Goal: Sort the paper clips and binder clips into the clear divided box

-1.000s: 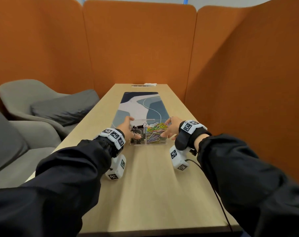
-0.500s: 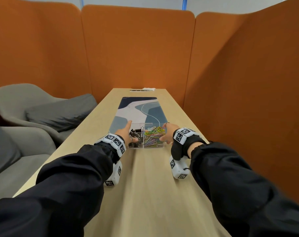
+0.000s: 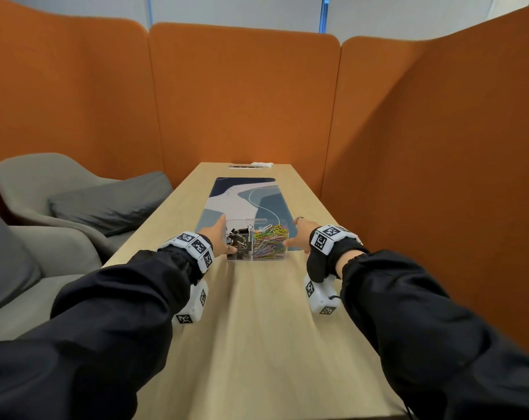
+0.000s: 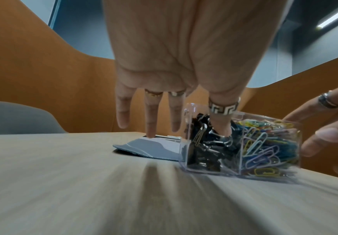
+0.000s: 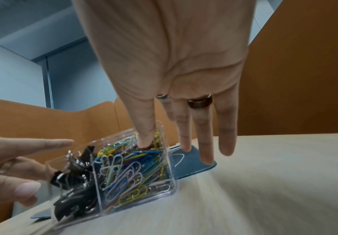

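Observation:
The clear divided box (image 3: 256, 258) stands on the wooden table at the near edge of a blue patterned mat (image 3: 242, 195). Black binder clips (image 3: 239, 240) fill its left compartment, coloured paper clips (image 3: 270, 241) the right one. My left hand (image 3: 217, 234) lies along the box's left side, fingers straight, thumb on the near wall. My right hand (image 3: 300, 234) mirrors it on the right side. The left wrist view shows the left hand (image 4: 176, 79), the box (image 4: 186, 127) and the binder clips (image 4: 206, 151). The right wrist view shows the right hand (image 5: 174, 79) and the paper clips (image 5: 128, 174).
Grey armchairs (image 3: 60, 192) stand left of the table (image 3: 257, 344). Orange partitions (image 3: 245, 101) close in the far end and the right side. A small white object (image 3: 262, 164) lies at the table's far end.
The head view has tilted upward. Both hands remain against the sides of the box, and their fingers have straightened along it.

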A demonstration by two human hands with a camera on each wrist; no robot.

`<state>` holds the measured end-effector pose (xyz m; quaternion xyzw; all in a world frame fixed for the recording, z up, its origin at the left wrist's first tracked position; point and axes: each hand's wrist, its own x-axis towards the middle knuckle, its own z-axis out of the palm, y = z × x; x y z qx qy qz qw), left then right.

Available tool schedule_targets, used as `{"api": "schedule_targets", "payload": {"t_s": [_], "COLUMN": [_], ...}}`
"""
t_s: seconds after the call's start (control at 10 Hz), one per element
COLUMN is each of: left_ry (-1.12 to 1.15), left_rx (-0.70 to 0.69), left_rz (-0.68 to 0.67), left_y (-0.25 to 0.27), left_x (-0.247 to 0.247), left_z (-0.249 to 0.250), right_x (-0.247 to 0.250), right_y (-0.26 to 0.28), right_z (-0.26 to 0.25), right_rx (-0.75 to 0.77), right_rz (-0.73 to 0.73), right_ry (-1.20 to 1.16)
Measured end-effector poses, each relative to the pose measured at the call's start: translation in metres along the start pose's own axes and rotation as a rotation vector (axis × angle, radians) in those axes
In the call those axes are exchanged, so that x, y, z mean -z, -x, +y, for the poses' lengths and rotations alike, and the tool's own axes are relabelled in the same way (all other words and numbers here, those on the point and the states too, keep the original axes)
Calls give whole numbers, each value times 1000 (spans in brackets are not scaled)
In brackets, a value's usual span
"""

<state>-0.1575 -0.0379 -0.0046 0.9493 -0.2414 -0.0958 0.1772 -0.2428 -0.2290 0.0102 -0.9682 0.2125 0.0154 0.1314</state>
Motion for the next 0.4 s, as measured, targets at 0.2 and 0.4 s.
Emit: {"api": "schedule_targets", "payload": {"t_s": [0.2, 0.4], "left_ry": [-54, -27], "left_rx": [-35, -105], "left_rz": [62, 124], "left_y": [20, 28], "left_x": [21, 50], "left_z": [11, 28], "right_x": [25, 54], "right_y": [25, 28], "right_z": [-4, -13], "right_rx": [43, 112], "right_rz": [81, 159], "right_ry": [-28, -138]}}
